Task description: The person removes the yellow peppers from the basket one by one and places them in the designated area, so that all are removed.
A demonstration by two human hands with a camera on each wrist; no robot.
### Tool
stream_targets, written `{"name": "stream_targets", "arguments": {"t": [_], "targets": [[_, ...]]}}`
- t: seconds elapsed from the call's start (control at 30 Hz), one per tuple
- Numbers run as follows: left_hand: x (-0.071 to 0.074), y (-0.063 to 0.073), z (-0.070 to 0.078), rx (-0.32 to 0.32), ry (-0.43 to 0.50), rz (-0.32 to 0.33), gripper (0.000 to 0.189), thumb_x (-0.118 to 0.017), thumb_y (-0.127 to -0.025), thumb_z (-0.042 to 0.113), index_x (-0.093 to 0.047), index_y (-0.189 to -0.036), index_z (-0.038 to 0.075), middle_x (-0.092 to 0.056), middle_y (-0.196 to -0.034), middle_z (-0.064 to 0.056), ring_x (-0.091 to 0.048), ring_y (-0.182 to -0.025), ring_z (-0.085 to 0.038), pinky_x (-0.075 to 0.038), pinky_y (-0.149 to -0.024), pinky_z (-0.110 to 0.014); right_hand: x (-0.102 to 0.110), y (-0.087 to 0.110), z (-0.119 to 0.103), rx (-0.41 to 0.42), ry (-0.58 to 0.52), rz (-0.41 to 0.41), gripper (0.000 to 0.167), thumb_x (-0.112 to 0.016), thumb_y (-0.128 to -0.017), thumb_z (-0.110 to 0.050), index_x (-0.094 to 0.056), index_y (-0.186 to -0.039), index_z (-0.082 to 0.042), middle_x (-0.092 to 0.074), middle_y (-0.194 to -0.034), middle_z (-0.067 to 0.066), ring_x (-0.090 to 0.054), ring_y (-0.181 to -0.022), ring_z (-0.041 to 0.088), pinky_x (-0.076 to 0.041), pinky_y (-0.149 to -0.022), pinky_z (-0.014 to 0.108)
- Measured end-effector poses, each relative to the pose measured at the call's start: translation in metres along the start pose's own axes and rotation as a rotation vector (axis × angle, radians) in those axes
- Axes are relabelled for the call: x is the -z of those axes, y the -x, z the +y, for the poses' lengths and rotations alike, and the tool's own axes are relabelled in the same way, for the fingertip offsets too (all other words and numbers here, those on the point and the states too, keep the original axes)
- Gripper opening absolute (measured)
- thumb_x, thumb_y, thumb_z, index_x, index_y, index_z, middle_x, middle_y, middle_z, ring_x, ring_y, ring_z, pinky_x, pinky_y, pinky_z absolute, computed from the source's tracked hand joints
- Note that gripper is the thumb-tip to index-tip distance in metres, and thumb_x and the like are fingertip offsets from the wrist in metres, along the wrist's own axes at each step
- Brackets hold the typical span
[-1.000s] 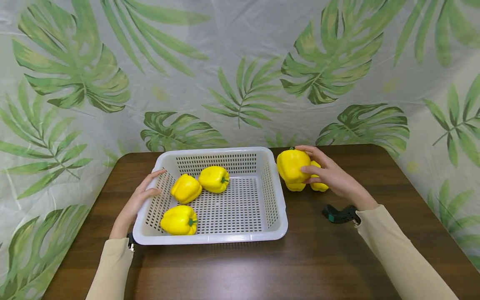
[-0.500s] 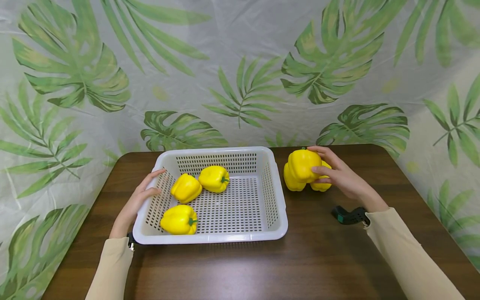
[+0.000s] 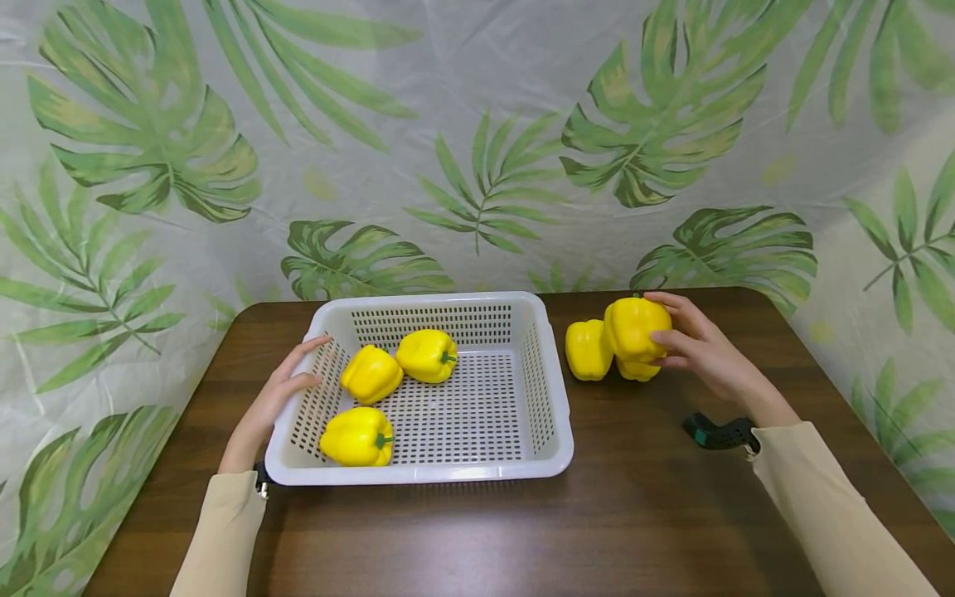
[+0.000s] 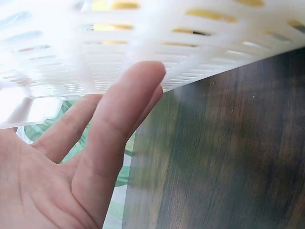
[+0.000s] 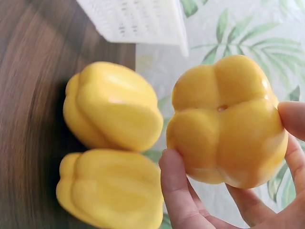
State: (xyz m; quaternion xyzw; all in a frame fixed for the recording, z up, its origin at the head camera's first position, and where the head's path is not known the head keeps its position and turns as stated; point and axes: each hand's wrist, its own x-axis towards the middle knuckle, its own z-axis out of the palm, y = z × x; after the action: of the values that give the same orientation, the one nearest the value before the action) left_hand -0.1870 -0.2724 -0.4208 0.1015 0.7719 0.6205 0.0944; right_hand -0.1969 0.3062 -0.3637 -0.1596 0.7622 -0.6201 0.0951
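Observation:
My right hand (image 3: 705,352) pinches a yellow bell pepper (image 3: 634,329) between thumb and fingers. In the right wrist view the lobed underside of this bell pepper (image 5: 221,124) faces the camera. Behind and below it are two more yellow peppers, one to the left (image 3: 588,351) and one mostly covered (image 3: 637,371). At the left side of a white perforated basket (image 3: 418,474), my left hand (image 3: 276,398) rests with fairly straight fingers. Its thumb (image 4: 119,119) lies by the basket's outer wall in the left wrist view. Three yellow peppers (image 3: 356,437) lie inside the basket, towards its left.
The basket stands on a dark brown wooden table (image 3: 477,539). A leaf-patterned cloth (image 3: 477,166) hangs behind the table's back edge. A black strap device (image 3: 719,431) sits on the right wrist, sticking out towards the basket.
My right hand has moved to the right with the held bell pepper, away from the basket. The left pepper behind it now shows more fully. My left hand and the basket stay put.

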Motion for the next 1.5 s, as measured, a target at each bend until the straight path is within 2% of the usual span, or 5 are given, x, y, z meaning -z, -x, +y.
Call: {"name": "stream_targets", "arguments": {"t": [0.27,0.67,0.87,1.27,1.5], "targets": [[0.000,-0.001,0.000,0.003,-0.002,0.002,0.055,-0.041,-0.098,0.010,-0.025,-0.150,0.018,-0.017,-0.153,-0.021,-0.041,-0.118,-0.051,-0.052,-0.081,-0.050,0.017,0.009,0.007,0.020,-0.037,0.050,0.052,-0.047,-0.100,-0.007,-0.030,-0.148,-0.017,-0.027,-0.139,0.009,-0.058,-0.098,0.013,-0.054,-0.077,0.030],[0.000,0.000,-0.001,-0.005,-0.008,0.003,0.054,-0.041,-0.098,0.010,-0.025,-0.150,0.017,-0.019,-0.152,-0.022,-0.041,-0.118,-0.051,-0.053,-0.080,-0.046,0.044,0.023,0.024,0.042,-0.048,0.141,0.053,-0.047,-0.099,-0.002,-0.032,-0.147,-0.019,-0.036,-0.127,0.002,-0.062,-0.089,0.012,-0.054,-0.072,0.025],[0.000,0.000,-0.001,-0.007,-0.008,0.001,0.054,-0.041,-0.098,0.010,-0.025,-0.150,0.017,-0.018,-0.152,-0.022,-0.041,-0.118,-0.051,-0.053,-0.080,-0.046,0.053,0.028,0.031,0.020,0.007,0.176,0.051,-0.047,-0.099,-0.004,-0.036,-0.144,-0.024,-0.037,-0.126,0.000,-0.062,-0.088,0.011,-0.054,-0.072,0.024],[0.000,0.000,0.000,0.009,-0.005,-0.001,0.056,-0.041,-0.098,0.011,-0.024,-0.151,0.018,-0.017,-0.153,-0.022,-0.040,-0.119,-0.052,-0.051,-0.080,-0.052,0.066,0.034,0.048,-0.004,-0.003,0.201,0.053,-0.048,-0.098,-0.003,-0.033,-0.147,-0.020,-0.039,-0.122,-0.005,-0.063,-0.085,0.008,-0.054,-0.070,0.023],[0.000,0.001,0.000,0.021,-0.017,0.007,0.056,-0.042,-0.098,0.012,-0.024,-0.151,0.020,-0.016,-0.153,-0.021,-0.041,-0.118,-0.052,-0.052,-0.079,-0.053,0.070,0.035,0.060,-0.028,-0.019,0.225,0.051,-0.051,-0.098,-0.005,-0.038,-0.144,-0.023,-0.040,-0.119,-0.006,-0.064,-0.083,0.008,-0.055,-0.068,0.024]]}}
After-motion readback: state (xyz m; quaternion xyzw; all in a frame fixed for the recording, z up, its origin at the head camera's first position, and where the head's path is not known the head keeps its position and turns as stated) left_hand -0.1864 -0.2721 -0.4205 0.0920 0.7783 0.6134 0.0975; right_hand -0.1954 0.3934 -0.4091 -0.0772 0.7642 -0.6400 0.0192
